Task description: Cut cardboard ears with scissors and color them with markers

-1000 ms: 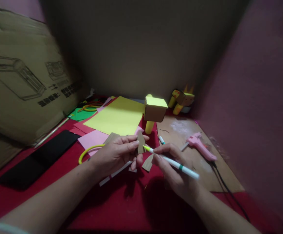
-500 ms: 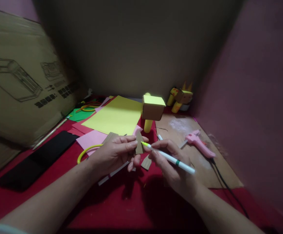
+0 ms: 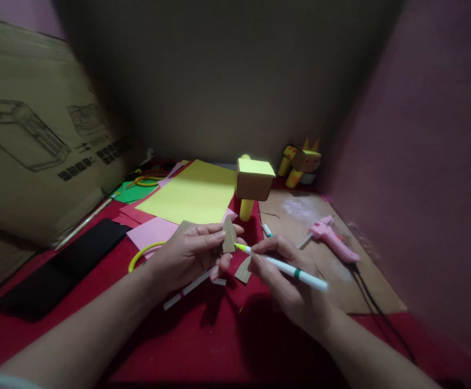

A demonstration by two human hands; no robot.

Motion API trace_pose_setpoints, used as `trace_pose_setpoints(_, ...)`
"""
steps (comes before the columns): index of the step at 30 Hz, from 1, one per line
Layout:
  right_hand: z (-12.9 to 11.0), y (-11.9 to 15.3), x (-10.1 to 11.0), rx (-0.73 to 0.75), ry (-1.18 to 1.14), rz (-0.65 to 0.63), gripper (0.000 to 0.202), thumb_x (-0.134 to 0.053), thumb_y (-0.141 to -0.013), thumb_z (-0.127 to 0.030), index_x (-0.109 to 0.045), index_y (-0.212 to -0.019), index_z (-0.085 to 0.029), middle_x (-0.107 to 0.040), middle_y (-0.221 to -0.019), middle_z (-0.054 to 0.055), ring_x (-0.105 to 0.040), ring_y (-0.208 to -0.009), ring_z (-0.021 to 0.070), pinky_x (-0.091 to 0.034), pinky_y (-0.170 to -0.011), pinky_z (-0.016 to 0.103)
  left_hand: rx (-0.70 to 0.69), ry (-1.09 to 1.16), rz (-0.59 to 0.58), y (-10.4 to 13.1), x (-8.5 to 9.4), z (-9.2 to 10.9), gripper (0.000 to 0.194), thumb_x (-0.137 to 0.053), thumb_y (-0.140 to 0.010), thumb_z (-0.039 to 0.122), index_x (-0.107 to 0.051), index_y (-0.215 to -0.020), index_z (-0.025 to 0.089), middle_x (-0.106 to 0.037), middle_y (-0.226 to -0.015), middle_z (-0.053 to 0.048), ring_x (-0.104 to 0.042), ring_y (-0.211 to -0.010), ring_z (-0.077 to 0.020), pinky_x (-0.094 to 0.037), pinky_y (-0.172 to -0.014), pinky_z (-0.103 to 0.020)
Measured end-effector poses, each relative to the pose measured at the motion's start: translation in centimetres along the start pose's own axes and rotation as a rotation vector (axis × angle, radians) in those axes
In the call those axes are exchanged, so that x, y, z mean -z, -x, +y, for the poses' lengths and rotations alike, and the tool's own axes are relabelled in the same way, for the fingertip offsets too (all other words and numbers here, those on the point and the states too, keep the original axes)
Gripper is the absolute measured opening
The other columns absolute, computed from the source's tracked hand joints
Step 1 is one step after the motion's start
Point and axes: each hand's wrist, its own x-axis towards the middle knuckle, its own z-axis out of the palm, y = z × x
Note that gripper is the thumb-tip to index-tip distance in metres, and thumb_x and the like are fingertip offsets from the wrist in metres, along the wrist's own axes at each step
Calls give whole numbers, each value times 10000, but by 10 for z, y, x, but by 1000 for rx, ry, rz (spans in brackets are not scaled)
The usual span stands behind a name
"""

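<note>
Between thumb and fingers, my left hand (image 3: 197,249) pinches a small pointed cardboard piece (image 3: 229,237), held up over the table. My right hand (image 3: 288,270) grips a white felt-tip pen (image 3: 286,266) with a green band, its yellow tip at the right edge of that piece. Whether the tip touches the cardboard I cannot tell. A second cardboard piece (image 3: 243,270) lies on the red cloth under the hands. A white pen (image 3: 189,290) lies below my left hand, partly hidden by it. Behind the hands stands a cardboard box shape (image 3: 255,185) with a yellow top, on a yellow tube.
Yellow paper (image 3: 190,192) and pink paper (image 3: 151,233) lie behind my left hand. A black flat object (image 3: 63,267) is at left. A pink glue gun (image 3: 332,240) rests on a cardboard sheet (image 3: 365,286) at right. A yellow-and-brown cardboard figure (image 3: 302,162) stands at the back.
The held cardboard piece has tilted and shifted slightly left and down with my left fingers. The pen in my right hand has moved slightly down, its rear end a little to the right.
</note>
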Motion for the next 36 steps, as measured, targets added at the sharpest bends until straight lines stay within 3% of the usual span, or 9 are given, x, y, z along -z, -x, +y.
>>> trace_pose_setpoints(5, 0, -2, -1, -21, -7, 24, 79, -546, -883, -255, -585, -907, -190, -667, -724, 22, -656, -619, 152, -506, -536, 252, 25, -4, -71, 1, 3, 0, 246, -568, -851, 204, -654, -1055, 95, -650, -587, -75, -571, -425, -116, -413, -421, -177)
trace_pose_setpoints(16, -1, 1, 1, 12, -13, -4, 64, -545, -881, -238, -594, -868, -198, -649, -699, 6, -597, -560, 119, -466, -498, 233, -17, 19, 15, 0, -1, 3, 237, -492, -877, 134, -637, -1051, 64, -644, -587, -74, -557, -428, -121, -439, -430, -208)
trace_pose_setpoints(26, -1, -1, -1, -3, 7, 32, 80, -542, -881, -241, -586, -907, -180, -649, -721, 22, -621, -596, 135, -490, -541, 252, 43, -46, -85, 2, 2, 0, 267, -488, -889, 179, -639, -1083, 75, -650, -603, -89, -574, -442, -112, -428, -429, -166)
trace_pose_setpoints(36, 0, 0, 1, 11, -31, -15, 54, -546, -867, -193, -594, -851, -173, -626, -674, -5, -577, -561, 99, -450, -517, 207, 8, -20, -18, -1, 0, 0, 283, -490, -873, 164, -596, -1105, 40, -630, -568, -81, -559, -427, -118, -431, -435, -184)
